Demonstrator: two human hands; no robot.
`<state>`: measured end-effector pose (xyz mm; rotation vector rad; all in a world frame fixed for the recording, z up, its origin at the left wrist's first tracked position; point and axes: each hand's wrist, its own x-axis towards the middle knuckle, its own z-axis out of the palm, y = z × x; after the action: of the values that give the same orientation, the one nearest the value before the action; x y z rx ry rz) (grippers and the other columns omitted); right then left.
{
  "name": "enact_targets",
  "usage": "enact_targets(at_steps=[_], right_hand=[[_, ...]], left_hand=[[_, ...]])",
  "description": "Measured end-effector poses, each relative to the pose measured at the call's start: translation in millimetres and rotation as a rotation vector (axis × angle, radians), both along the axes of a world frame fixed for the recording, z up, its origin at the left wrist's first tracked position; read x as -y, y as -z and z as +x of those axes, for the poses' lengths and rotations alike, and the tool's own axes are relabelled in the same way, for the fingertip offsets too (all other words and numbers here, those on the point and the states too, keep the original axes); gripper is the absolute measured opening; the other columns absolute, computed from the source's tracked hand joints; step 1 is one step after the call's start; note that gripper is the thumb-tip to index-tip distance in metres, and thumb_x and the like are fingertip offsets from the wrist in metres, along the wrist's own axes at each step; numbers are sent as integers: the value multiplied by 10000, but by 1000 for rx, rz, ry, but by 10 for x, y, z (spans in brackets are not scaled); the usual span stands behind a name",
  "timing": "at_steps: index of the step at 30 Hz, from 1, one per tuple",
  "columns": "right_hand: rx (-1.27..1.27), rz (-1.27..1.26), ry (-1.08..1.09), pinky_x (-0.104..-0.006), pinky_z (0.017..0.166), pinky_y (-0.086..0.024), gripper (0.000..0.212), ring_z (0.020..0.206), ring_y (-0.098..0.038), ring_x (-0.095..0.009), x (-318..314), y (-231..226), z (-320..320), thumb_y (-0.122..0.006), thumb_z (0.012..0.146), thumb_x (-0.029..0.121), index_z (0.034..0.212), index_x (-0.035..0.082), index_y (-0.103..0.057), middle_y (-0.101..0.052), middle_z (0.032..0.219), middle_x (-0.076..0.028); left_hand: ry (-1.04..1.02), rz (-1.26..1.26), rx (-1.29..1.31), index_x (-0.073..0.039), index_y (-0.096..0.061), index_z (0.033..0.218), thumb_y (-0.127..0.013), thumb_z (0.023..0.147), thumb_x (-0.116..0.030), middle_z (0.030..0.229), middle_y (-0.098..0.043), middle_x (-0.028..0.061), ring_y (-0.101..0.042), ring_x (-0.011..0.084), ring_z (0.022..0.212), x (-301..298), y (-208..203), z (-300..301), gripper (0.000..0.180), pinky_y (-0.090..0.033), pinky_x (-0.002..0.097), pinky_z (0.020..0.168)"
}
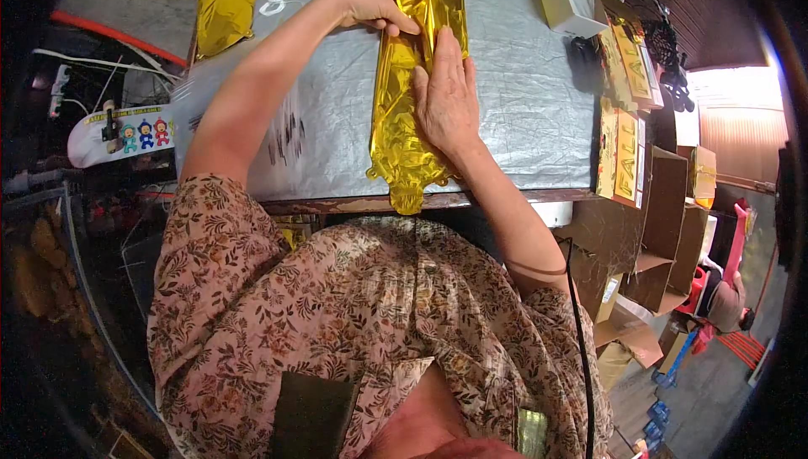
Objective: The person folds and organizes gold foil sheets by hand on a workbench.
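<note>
A long, flat gold foil balloon (396, 118) with small tabs at its near end lies across the grey covered table (530, 122), and its near tip hangs over the front edge. At the balloon's far part, my left hand (370, 6) is closed, thumb and curled fingers pinching the creased foil by its left edge. My right hand (449, 97) rests flat on the balloon's right side, fingers stretched out and pointing away from me. Foil beneath both hands is partly hidden.
More gold foil (225, 0) lies at the table's far left corner. A white box (571, 0) stands at the far right. Printed cartons (627, 156) and open cardboard boxes (661, 206) line the right side. A skateboard-shaped board (122, 135) is at the left.
</note>
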<state>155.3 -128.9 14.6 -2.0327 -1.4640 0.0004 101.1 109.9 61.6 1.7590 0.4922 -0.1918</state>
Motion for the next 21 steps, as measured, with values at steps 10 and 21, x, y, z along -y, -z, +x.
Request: enact_targets(at_steps=[10,21], right_hand=[[157,-49,-28,-556,1209,-246,646,1486,-334,-394,22,-4,39,-497,1033,183,1612,74,-233,-345,1601,-245],[150,-71,-20,-555,1213,-239,606,1494,-324,-389,15,26,29,-463,1071,303,1604,86,-275,-329,1633,-192]], left_hand=[[-243,-143,142,-28,-624,1284,-770,919,-130,1029,-718,30,-685,35,753,-81,33,134,406,-500,142,576],[-305,-297,132,-59,-667,1201,-677,997,-202,945,-689,-11,-615,8,653,-602,357,347,249,-459,126,508]])
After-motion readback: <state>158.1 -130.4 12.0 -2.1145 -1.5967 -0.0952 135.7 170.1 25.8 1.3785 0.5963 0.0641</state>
